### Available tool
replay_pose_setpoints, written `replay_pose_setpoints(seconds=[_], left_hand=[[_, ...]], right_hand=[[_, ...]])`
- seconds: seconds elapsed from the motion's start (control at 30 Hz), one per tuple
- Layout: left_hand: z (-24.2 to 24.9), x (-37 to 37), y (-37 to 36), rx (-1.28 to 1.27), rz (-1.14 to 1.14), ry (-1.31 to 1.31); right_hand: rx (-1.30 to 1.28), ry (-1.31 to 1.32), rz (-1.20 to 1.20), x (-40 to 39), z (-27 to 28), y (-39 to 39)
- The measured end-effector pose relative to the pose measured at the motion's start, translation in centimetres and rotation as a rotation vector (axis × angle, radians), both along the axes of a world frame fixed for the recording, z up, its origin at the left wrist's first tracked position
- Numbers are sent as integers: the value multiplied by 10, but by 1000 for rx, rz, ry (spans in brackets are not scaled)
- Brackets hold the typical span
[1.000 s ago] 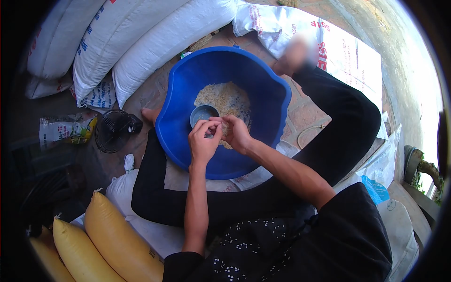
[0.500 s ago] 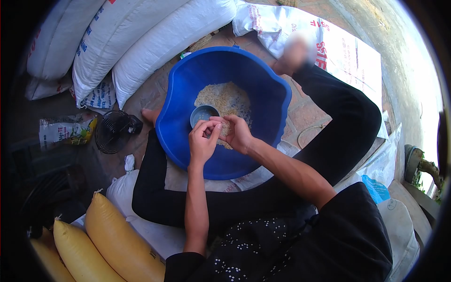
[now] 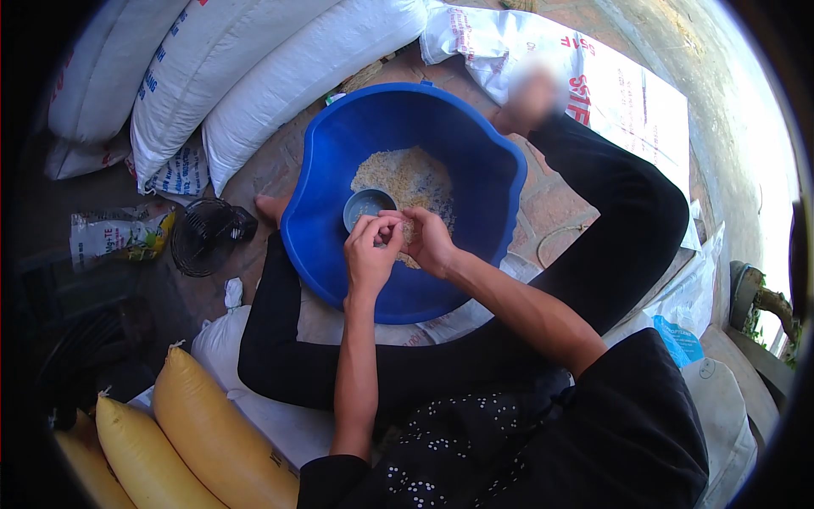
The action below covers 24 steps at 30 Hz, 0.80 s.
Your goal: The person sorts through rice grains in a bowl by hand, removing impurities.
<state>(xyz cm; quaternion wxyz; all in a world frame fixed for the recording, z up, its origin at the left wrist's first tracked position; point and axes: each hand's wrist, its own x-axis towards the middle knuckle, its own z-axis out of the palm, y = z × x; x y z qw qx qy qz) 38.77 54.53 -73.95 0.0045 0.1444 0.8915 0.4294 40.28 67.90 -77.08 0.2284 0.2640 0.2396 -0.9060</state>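
Observation:
A big blue basin (image 3: 339,263) sits between the legs, with a patch of pale, husky-looking grain (image 3: 390,170) spread on its bottom. A small grey-blue bowl (image 3: 354,212) stands on the grain, just beyond my hands. My left hand (image 3: 370,254) has its thumb and fingertips pinched together over the right fingers; whatever is in the pinch is too small to name. Turned palm-up, my right hand (image 3: 432,244) is cupped beside it, with what looks like some of the grain in its palm. The fingers of both hands meet near the bowl's near edge.
Stacked white sacks (image 3: 297,76) stand beyond the basin at the upper left, and yellow sacks (image 3: 212,416) at the lower left. A small black fan (image 3: 208,237) and a printed bag (image 3: 119,235) lie on the brick floor. A flattened white sack (image 3: 632,110) is at the upper right.
My left thumb and fingers have shifted slightly, with the thumb drawn in closer to the fingertips. The right hand stays almost still, and the bowl and basin have not moved.

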Motion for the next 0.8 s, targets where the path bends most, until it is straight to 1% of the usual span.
replay_pose_setpoints(seconds=[0.23, 0.3, 0.4, 0.6, 0.7, 0.8], left_hand=[[-4, 0, 0, 24, -8, -5], [-4, 0, 0, 26, -11, -9], [-4, 1, 3, 94, 8, 0], [0, 0, 4, 51, -14, 33], [-2, 1, 3, 17, -9, 9], [-6, 2, 3, 50, 16, -41]], right_hand=[[63, -16, -20, 2, 11, -1], [39, -1, -12, 0, 6, -2], [12, 1, -10, 1, 5, -1], [-18, 4, 1, 1, -2, 0], [-23, -2, -8, 0, -2, -1], [15, -35, -29, 1, 3, -2]])
